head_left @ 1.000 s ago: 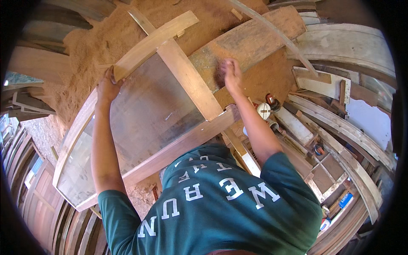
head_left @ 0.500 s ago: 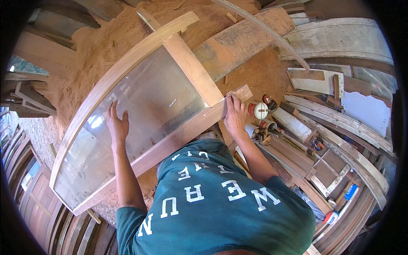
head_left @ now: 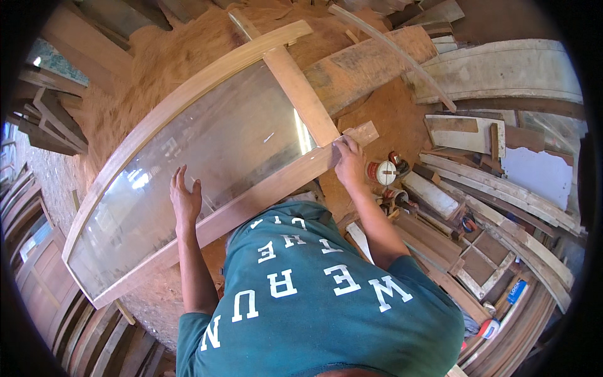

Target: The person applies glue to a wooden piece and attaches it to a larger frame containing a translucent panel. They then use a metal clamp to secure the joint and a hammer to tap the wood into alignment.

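A curved wooden frame (head_left: 270, 192) holds a clear, dusty panel (head_left: 220, 141) that looks like glass. One long curved rail (head_left: 157, 113) bounds its far side, and a short crosspiece (head_left: 303, 97) meets the straight near rail at the right. At that corner my right hand (head_left: 350, 164) grips the near rail, fingers over its top and thumb out of sight. My left hand (head_left: 186, 200) is above the panel close to the near rail, fingers spread and holding nothing. Whether it touches the panel, I cannot tell.
Sawdust (head_left: 138, 75) covers the ground beyond the frame. A wide board (head_left: 370, 63) lies at the far right, crossed by a thin curved strip (head_left: 402, 53). Paint cans (head_left: 382, 173) stand beside my right forearm. Timber offcuts (head_left: 502, 188) pile up at the right, curved boards (head_left: 107, 333) at the lower left.
The view has shifted slightly. My left hand has come nearer the near rail. A bright streak now shows on the panel beside the crosspiece. My right hand stays on the same corner.
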Demonstrator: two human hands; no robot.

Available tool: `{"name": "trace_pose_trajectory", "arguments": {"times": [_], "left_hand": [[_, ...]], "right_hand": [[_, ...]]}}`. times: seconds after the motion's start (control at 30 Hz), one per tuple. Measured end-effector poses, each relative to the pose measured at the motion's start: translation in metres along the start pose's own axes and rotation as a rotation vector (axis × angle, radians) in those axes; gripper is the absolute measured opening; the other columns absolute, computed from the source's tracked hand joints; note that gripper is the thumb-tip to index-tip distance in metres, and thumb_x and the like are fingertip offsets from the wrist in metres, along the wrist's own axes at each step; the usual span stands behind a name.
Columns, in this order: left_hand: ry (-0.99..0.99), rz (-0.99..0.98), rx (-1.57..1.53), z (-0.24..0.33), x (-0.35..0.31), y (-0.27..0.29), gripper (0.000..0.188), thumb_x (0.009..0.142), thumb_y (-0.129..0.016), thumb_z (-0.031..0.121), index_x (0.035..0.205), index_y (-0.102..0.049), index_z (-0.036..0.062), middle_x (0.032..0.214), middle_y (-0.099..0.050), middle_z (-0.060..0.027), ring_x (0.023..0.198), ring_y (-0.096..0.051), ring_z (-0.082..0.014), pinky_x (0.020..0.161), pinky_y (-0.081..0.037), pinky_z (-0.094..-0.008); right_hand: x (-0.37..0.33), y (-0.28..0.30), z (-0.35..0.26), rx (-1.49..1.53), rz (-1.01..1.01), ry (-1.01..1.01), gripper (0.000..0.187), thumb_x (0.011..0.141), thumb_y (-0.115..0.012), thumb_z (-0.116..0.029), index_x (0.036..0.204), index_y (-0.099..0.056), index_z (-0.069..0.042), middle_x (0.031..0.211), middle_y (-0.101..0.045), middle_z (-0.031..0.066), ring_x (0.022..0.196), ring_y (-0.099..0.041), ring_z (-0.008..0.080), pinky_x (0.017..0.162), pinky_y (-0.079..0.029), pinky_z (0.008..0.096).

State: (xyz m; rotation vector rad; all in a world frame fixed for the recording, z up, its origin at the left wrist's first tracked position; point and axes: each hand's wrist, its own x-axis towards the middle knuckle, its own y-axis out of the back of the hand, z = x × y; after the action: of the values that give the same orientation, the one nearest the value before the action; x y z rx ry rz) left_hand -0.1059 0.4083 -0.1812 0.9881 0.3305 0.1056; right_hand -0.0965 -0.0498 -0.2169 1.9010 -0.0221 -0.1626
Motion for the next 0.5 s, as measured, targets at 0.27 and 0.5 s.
{"name": "trace_pose_trajectory", "arguments": {"times": [0.27,0.5], "left_hand": [[0.020,0.008,-0.037,-0.013,-0.013,-0.003,0.056,0.089,-0.068,0.013,0.142,-0.051,0.0047,0.147,-0.048,-0.0229,0.137,-0.044,-0.0395,0.114,-0.037,-0.0466],[0.075,0.002,-0.085,-0.010,-0.022,-0.007,0.057,0.088,-0.067,0.011,0.142,-0.050,0.0038,0.142,-0.052,-0.0244,0.134,-0.047,-0.0415,0.112,-0.039,-0.0473]], "right_hand": [[0.012,0.010,-0.005,0.018,-0.074,0.244,0.042,0.079,-0.062,0.002,0.113,-0.074,-0.019,0.147,-0.048,0.0120,0.134,-0.044,0.0327,0.111,-0.030,0.0549],[0.026,0.023,-0.015,-0.138,-0.136,0.478,0.036,0.087,-0.061,-0.009,0.120,-0.070,-0.019,0.152,-0.042,0.0137,0.143,-0.035,0.0351,0.116,-0.020,0.0659]]}}
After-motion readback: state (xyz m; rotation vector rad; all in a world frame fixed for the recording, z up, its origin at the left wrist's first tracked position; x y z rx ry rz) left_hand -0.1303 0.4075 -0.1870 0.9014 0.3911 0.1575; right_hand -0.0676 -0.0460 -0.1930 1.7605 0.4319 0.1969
